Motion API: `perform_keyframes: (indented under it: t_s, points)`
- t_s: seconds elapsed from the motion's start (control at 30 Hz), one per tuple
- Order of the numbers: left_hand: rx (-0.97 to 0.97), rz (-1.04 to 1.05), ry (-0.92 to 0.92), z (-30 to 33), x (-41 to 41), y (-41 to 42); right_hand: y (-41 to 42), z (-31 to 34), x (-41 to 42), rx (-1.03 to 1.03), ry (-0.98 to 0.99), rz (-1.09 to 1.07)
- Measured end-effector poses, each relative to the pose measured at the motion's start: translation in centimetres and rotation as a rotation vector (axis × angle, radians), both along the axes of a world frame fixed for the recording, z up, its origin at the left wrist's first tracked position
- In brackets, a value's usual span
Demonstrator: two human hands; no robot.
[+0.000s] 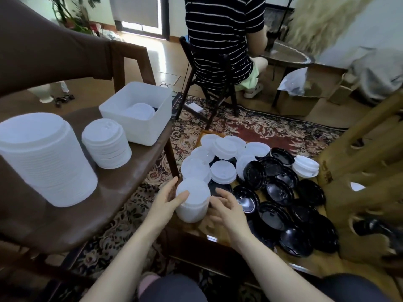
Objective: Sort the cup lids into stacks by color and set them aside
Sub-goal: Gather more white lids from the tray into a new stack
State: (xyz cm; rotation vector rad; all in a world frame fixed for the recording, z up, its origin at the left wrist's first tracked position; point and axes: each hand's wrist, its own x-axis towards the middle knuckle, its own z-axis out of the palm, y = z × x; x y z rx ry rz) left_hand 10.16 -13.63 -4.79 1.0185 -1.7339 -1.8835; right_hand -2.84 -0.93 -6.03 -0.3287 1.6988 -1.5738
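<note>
A short stack of white lids [193, 200] stands at the near left corner of the low wooden table [218, 235]. My left hand [169, 198] holds its left side, fingers and thumb curved round it. Just to the stack's right hovers my right hand [226, 207], fingers spread and loosely bent; whether it touches the stack I cannot tell. Loose white lids [223, 171] lie scattered behind the stack, and several black lids [281, 192] cover the table's right half. On the brown chair seat [122, 184] to the left stand a tall white lid stack [43, 158] and a shorter one [105, 144].
A white plastic bin [139, 110] holding lids sits at the chair's back edge. A person in a striped shirt [222, 38] sits on a dark chair behind the table. A bamboo chair [366, 171] stands at the right. Patterned rug [261, 125] underneath.
</note>
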Motion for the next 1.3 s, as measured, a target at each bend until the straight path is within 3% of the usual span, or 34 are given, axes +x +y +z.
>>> perform_keyframes:
  t_s: [0.13, 0.23, 0.33, 0.5, 0.63, 0.83, 1.0, 1.13, 1.2, 1.3]
  points:
    - [-0.386, -0.175, -0.148, 3.6, -1.3, -0.6, 1.3, 2.2, -3.5, 0.014, 0.204, -0.011]
    - [-0.690, -0.343, -0.367, 6.7, -3.6, -1.2, 2.0, 3.7, -6.5, 0.009, 0.332, 0.007]
    - [-0.851, -0.370, -0.526, 9.0, -7.1, -0.9, 1.5, 5.0, -9.2, 0.045, 0.458, 0.045]
    - [-0.818, -0.308, -0.620, 8.1, -9.9, -1.0, -1.4, 6.1, -13.6, 0.187, 0.685, 0.267]
    - [-0.811, -0.384, -0.702, 6.8, -9.1, -2.0, -5.2, 6.2, -15.6, 0.228, 0.859, 0.401]
    - [-0.794, -0.357, -0.716, 6.1, -8.6, -4.3, -11.3, 3.4, -18.0, 0.512, 0.892, 0.498]
    - [-0.661, -0.254, -0.622, 5.8, -9.3, -5.7, -11.6, 2.2, -18.6, 0.562, 0.900, 0.466]
    - [-0.322, -0.021, -0.260, 5.9, -10.4, -5.8, -9.0, 4.2, -18.0, 0.338, 0.844, 0.420]
    - [-0.079, 0.046, -0.109, 6.4, -11.0, -5.7, -7.5, 6.5, -17.5, 0.185, 0.790, 0.558]
    - [0.293, -0.052, 0.050, 7.2, -11.1, -5.4, -6.3, 9.4, -16.2, 0.070, 0.851, 0.849]
